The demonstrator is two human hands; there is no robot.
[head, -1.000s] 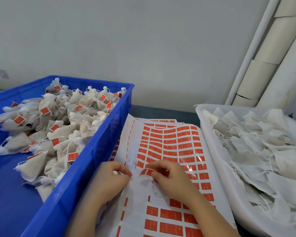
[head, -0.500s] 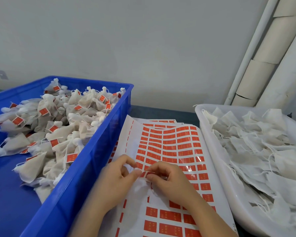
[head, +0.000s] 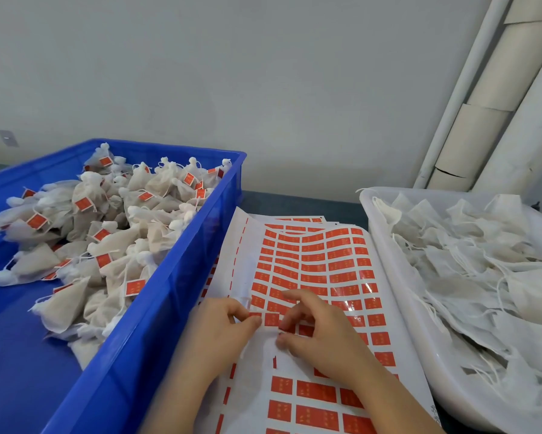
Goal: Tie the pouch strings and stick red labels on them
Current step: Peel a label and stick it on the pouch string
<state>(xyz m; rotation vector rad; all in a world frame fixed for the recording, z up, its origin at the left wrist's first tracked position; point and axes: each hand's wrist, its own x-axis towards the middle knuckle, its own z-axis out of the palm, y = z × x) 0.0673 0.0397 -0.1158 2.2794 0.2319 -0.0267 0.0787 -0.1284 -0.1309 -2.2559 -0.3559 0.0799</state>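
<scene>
**Item: pouch (head: 246, 305), in work.** Thin white fabric, lying on the near middle of the label sheet between the two hands. It is hard to separate from the white backing paper beneath it. The gathered neck shows at the left fingertips. The body appears to run from there toward the near edge, so its long axis is judged roughly far-to-near.

**Left hand (head: 222, 330).** Fingers curled, thumb and forefinger pinching the white neck of the pouch.

**Right hand (head: 323, 336).** Fingers curled, tips drawn close together just right of the left fingertips. Whether they pinch string, label or nothing cannot be told.

**Relation governing the next move.** The neck sits at the left hand's fingertips, and the right hand is just beside it. Full rows of red labels (head: 313, 264) lie far and right of the right hand, which is the nearer hand to them.

**Label sheet (head: 241, 245).** White backing, stripped bare near the hands.

**Blue crate (head: 182, 277), left.** Holds tied pouches (head: 113, 233) that already bear red tags.

**White tub (head: 398, 296), right.** Holds flat unlabelled pouches (head: 482, 277) with loose strings.

**Far right:** white pipe (head: 457, 95) and cardboard tubes (head: 495, 89) against the wall.
</scene>
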